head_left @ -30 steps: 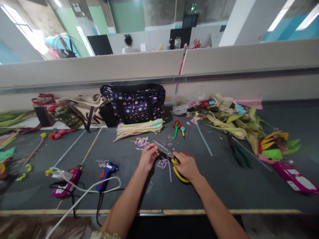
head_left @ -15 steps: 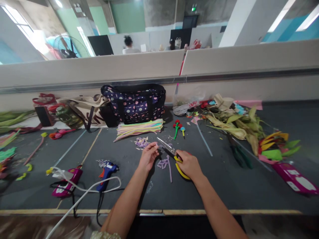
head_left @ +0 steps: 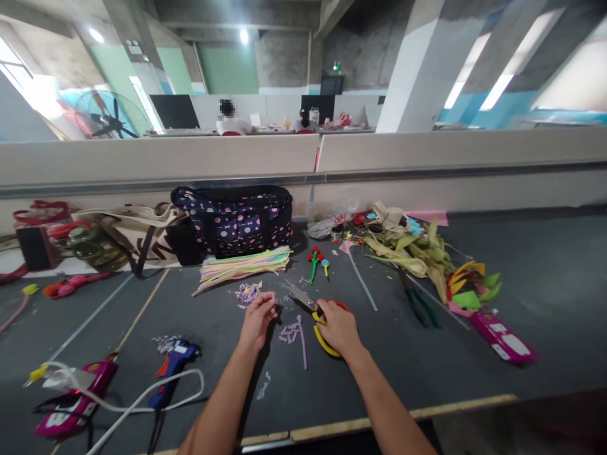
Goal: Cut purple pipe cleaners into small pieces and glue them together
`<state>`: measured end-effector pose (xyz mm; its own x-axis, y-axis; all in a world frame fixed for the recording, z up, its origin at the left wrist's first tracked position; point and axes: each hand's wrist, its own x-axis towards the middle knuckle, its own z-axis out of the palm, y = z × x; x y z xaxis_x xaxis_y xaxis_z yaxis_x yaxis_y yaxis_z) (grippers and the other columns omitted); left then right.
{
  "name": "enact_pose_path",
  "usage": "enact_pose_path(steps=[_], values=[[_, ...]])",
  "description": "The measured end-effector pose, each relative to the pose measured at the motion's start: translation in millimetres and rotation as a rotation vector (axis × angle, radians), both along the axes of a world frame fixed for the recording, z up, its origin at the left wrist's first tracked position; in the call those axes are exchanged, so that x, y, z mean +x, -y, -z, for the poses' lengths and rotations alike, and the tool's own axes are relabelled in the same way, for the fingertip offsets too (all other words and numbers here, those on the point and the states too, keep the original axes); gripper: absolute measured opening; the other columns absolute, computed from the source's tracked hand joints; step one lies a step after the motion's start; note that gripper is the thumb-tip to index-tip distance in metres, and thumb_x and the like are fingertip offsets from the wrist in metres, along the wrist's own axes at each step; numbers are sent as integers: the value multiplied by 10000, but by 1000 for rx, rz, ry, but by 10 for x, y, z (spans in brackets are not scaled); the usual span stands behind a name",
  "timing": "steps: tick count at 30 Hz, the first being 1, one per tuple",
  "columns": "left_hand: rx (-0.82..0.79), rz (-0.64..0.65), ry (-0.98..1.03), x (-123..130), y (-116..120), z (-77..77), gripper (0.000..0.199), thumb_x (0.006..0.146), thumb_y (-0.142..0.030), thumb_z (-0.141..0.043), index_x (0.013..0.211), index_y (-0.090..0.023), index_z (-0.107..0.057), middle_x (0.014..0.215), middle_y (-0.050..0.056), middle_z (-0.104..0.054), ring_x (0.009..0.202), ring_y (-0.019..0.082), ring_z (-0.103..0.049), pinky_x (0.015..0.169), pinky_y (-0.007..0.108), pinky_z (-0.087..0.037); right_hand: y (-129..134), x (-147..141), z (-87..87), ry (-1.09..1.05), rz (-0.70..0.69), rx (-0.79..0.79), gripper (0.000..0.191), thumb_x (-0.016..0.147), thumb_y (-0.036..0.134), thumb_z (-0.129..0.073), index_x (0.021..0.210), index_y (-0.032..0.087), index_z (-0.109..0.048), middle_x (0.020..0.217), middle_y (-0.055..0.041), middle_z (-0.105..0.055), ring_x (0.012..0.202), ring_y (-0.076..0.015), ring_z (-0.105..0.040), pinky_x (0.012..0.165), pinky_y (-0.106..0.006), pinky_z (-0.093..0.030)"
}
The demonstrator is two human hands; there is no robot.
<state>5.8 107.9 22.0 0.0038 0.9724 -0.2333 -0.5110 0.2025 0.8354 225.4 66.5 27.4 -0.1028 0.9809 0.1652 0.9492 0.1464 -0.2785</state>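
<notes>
My left hand (head_left: 258,321) is closed, thumb and fingertips pinching a small pale purple pipe cleaner piece (head_left: 274,299), mostly hidden. Wrapped around the yellow and red handles of a pair of scissors (head_left: 323,341) is my right hand (head_left: 339,327). The blades are parted and point up and left, toward my left fingertips. Beside that hand lies a pile of cut purple and cream pieces (head_left: 248,292). Between my hands rest more short purple pieces (head_left: 288,333) and a long purple stem (head_left: 303,346) with a rounded top.
A bundle of pastel pipe cleaners (head_left: 244,266) lies before a patterned bag (head_left: 237,221). Small pipe cleaner flowers (head_left: 313,259) stand out behind the scissors. At left are a blue glue gun (head_left: 174,373) and a white cable (head_left: 137,404). Green-handled pliers (head_left: 420,306) and dried husks (head_left: 403,253) lie right.
The view has tilted up and shifted right, so the table appears lower and further left. Both hands keep their holds; the scissor blades look slightly more parted and blurred.
</notes>
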Motion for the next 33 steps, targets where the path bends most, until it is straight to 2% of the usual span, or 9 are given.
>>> enact_pose_path(steps=[4, 7, 15, 19, 22, 25, 29, 33], values=[[28, -13, -52, -9, -11, 27, 391, 595, -267, -781, 950, -137, -681, 699, -5, -586, 529, 55, -508, 530, 187, -464, -1, -8, 26, -38, -7, 45, 303, 718, 183, -568, 1011, 258, -541, 887, -4, -598, 818, -135, -549, 687, -215, -323], [35, 4, -66, -4, -22, 31, 424, 602, -285, -771, 984, -126, -681, 623, -16, -551, 508, 60, -486, 527, 195, -454, 11, -20, 8, -82, -16, 68, 279, 710, 167, -567, 973, 257, -543, 885, 4, -599, 807, -124, -548, 692, -206, -327], [57, 15, -144, 30, -35, 70, 290, 614, -299, -737, 844, -137, -665, 551, -40, -496, 478, 71, -461, 500, 197, -413, 28, -30, -5, -180, -33, 86, 277, 714, 170, -565, 977, 256, -544, 849, 9, -594, 770, -130, -544, 696, -212, -347], [104, 37, -171, 65, -13, 51, 266, 631, -329, -724, 801, -143, -641, 566, -40, -492, 481, 73, -451, 511, 211, -415, 21, -37, 11, -191, -79, 88, 336, 723, 162, -549, 1048, 242, -524, 919, -21, -601, 870, -157, -540, 761, -230, -354], [115, 74, -147, 96, 7, 36, 247, 635, -338, -714, 765, -152, -617, 560, -43, -483, 484, 80, -450, 520, 222, -421, 19, -46, 10, -182, -97, 78, 371, 726, 153, -540, 1087, 235, -507, 967, -34, -598, 918, -165, -531, 798, -239, -348], [114, 121, -105, 121, 28, 22, 182, 663, -312, -671, 752, -169, -601, 548, -38, -492, 502, 94, -474, 544, 228, -434, 22, -49, -10, -140, -97, 54, 311, 725, 162, -548, 1027, 233, -521, 955, -32, -600, 912, -162, -529, 785, -235, -342], [152, 155, -30, 125, 50, -11, 54, 648, -199, -605, 690, -170, -589, 662, 9, -576, 527, 103, -502, 562, 249, -462, 32, -45, -44, -81, -94, 45, 271, 718, 178, -562, 981, 232, -527, 926, -28, -598, 865, -152, -530, 738, -224, -332], [142, 166, 31, 101, 46, -25, 65, 653, -211, -615, 666, -160, -577, 649, 7, -562, 486, 95, -482, 519, 251, -460, 36, -41, -60, -103, -73, 57, 253, 712, 165, -556, 954, 233, -524, 872, -12, -587, 833, -145, -523, 721, -215, -324]])
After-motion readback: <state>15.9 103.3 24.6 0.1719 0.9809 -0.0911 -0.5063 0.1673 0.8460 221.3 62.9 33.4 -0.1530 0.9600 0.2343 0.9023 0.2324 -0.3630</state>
